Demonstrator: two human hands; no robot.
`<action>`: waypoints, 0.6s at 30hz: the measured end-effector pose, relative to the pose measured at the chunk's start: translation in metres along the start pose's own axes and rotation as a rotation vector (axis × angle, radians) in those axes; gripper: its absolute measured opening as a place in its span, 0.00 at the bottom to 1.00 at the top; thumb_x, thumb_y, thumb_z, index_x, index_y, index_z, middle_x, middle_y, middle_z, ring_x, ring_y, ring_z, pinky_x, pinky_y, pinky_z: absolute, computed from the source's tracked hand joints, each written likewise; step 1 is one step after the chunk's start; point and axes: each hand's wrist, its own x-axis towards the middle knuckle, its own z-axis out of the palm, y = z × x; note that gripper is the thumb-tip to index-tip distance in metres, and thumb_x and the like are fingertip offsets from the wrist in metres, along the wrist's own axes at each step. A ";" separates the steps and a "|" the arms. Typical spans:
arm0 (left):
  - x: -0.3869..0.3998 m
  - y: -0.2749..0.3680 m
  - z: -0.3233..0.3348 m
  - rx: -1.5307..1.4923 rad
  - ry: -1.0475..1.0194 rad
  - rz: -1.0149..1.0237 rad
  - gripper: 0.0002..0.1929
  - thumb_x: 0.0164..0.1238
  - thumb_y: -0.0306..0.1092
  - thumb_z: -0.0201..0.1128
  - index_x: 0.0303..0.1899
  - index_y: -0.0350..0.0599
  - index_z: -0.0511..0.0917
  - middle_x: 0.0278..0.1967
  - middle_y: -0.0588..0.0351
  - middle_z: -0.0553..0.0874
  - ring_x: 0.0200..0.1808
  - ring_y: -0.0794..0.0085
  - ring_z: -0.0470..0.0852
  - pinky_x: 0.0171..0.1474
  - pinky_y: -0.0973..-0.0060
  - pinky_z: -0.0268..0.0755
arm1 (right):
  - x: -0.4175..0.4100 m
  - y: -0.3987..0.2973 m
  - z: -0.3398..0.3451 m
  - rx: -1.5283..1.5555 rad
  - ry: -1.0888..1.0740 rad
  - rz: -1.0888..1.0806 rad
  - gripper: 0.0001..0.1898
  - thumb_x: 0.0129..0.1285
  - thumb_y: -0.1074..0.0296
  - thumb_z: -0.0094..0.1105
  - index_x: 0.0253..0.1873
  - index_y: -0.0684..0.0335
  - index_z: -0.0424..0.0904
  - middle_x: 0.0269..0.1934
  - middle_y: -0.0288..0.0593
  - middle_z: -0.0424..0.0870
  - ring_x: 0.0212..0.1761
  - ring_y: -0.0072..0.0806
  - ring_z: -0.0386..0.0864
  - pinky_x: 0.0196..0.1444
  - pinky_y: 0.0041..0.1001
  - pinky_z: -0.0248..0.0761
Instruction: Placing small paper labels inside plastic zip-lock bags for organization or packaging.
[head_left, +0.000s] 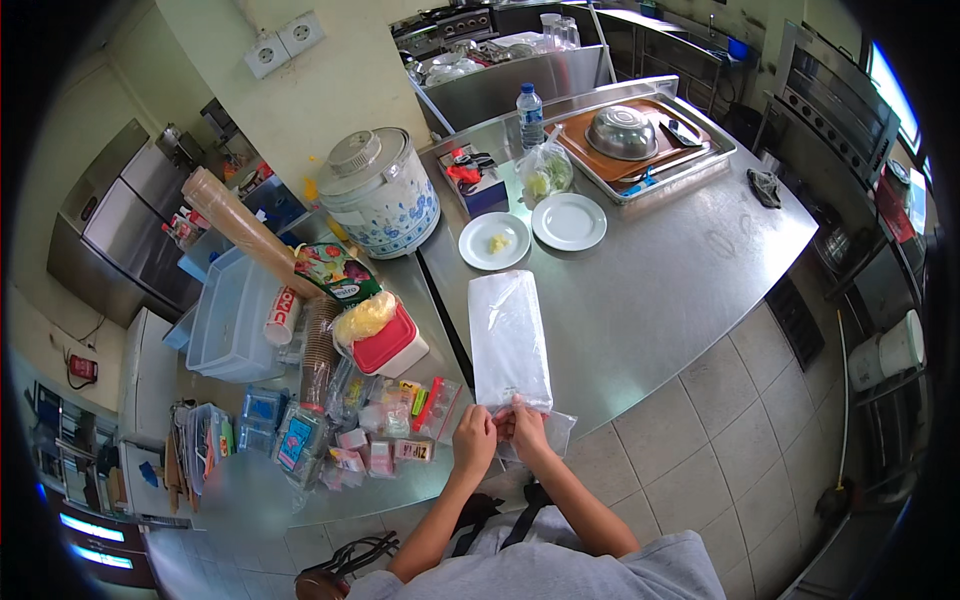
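Note:
A white, glossy plastic package (510, 337) lies flat on the steel table, its near end at my fingers. My left hand (475, 436) pinches the near left edge, fingers curled. Close beside it, my right hand (526, 429) grips the same near end, thumb on top. A clear plastic flap (561, 432) sticks out to the right, past my right hand. Just beyond the package stand a white plate with small yellow pieces (495, 241) and a bare white plate (568, 222). What my fingertips hold underneath is hidden.
To the left are a red-lidded tub (386, 341), stacked brown cups (319, 337), small packets and a clear plastic bin (232, 315). A rice container (381, 195), a water bottle (529, 116), a bagged green vegetable (546, 172) and a metal tray (626, 196) stand farther back.

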 end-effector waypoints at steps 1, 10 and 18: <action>0.001 -0.001 -0.001 -0.023 0.006 0.020 0.06 0.52 0.21 0.57 0.30 0.39 0.68 0.29 0.50 0.73 0.32 0.54 0.76 0.34 0.61 0.69 | 0.000 0.000 0.001 -0.011 -0.012 -0.008 0.23 0.68 0.46 0.42 0.33 0.63 0.73 0.26 0.44 0.80 0.25 0.30 0.79 0.28 0.27 0.72; -0.017 -0.008 -0.015 -0.190 -0.037 -0.008 0.06 0.49 0.18 0.58 0.29 0.37 0.70 0.30 0.51 0.73 0.31 0.61 0.77 0.33 0.69 0.68 | -0.026 -0.004 0.003 0.043 0.097 -0.105 0.17 0.69 0.58 0.37 0.38 0.66 0.71 0.29 0.48 0.80 0.27 0.35 0.81 0.30 0.28 0.71; -0.018 -0.024 -0.034 -0.426 -0.181 -0.073 0.07 0.51 0.22 0.59 0.31 0.41 0.70 0.32 0.52 0.74 0.35 0.56 0.77 0.36 0.65 0.70 | -0.034 -0.027 -0.001 -0.386 -0.080 -0.113 0.14 0.65 0.62 0.42 0.39 0.66 0.75 0.32 0.43 0.82 0.30 0.29 0.81 0.34 0.26 0.71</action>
